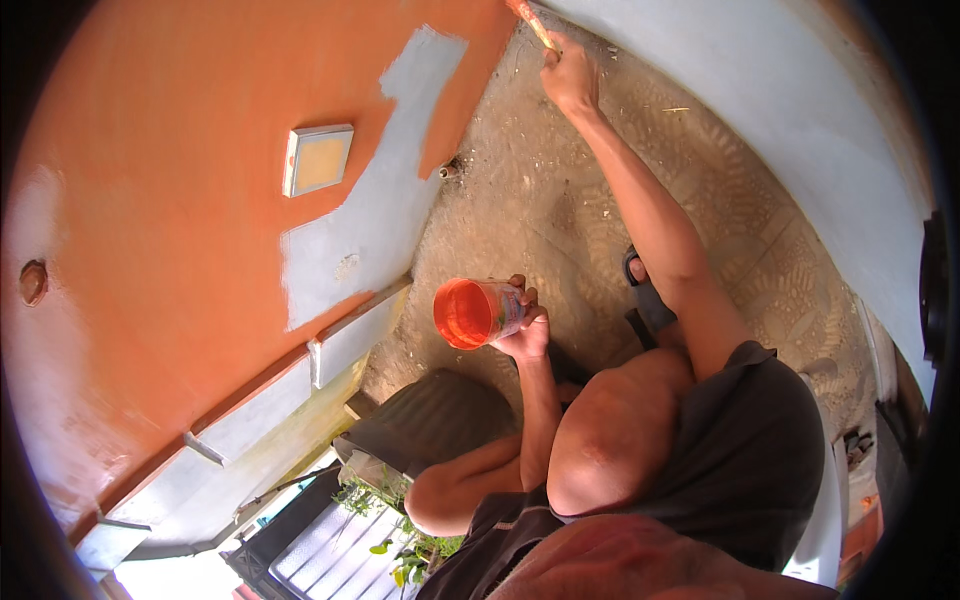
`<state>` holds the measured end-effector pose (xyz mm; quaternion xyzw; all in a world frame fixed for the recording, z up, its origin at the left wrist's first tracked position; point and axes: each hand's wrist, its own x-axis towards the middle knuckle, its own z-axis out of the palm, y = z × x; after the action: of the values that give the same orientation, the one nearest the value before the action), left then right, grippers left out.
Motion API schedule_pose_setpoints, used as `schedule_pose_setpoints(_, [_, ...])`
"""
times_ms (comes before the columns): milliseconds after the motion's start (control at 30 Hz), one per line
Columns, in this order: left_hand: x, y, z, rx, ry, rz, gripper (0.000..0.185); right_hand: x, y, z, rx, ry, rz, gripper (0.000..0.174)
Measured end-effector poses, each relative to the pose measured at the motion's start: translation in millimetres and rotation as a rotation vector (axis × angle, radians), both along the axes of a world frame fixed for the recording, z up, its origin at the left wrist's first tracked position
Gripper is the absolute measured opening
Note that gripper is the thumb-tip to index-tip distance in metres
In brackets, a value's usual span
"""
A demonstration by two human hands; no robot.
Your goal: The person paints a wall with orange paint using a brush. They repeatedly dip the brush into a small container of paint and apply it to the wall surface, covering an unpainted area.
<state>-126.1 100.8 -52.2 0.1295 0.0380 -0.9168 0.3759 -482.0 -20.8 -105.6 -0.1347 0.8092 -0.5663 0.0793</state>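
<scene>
My left hand (529, 326) grips a tapered plastic tub (506, 306) of orange-red paint from its right side. The tub is tilted, its mouth facing left, with paint coating the inside. At the top of the view my right arm reaches far out, and my right hand (571, 71) is closed on a paintbrush (536, 25) with orange-red paint on its bristles. The brush head is cut by the picture's edge, so contact with a surface cannot be told. To the left stands an orange wall (210, 187) with an irregular pale, unpainted-looking patch (345, 247).
A square fitting (319, 160) projects from the orange wall. A short pipe end (448, 172) sits at the wall's foot. A pale wall (750, 82) curves along the right. Beneath me is a patterned concrete floor (517, 202). Green plants (409, 559) and a dark ribbed object (442, 420) are at lower left.
</scene>
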Motion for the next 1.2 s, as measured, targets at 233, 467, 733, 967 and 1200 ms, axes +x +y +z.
schedule_pose_setpoints(233, [7.0, -0.1, 3.7, -0.030, 0.025, 0.027, 0.054, 22.8, 1.8, 8.4, 0.013, -0.117, 0.043, 0.033])
schedule_pose_setpoints(467, [0.1, 1.4, -2.5, 0.013, 0.011, 0.006, 0.053, 18.3, -8.1, -14.0, 0.042, -0.019, 0.064, 0.035])
schedule_pose_setpoints(733, [0.4, -1.9, -1.8, 0.022, 0.008, 0.022, 0.056, 8.1, -16.8, -14.5, 0.006, -0.095, -0.036, 0.035])
schedule_pose_setpoints(967, [4.6, -0.8, 1.5, -0.014, 0.019, 0.034, 0.052, 22.4, 5.4, 26.9, -0.046, -0.193, 0.062, 0.031])
schedule_pose_setpoints(1200, [5.2, 2.4, -2.5, 0.014, -0.005, 0.039, 0.053, 27.9, -2.3, 48.1, -0.093, 0.024, 0.065, 0.037])
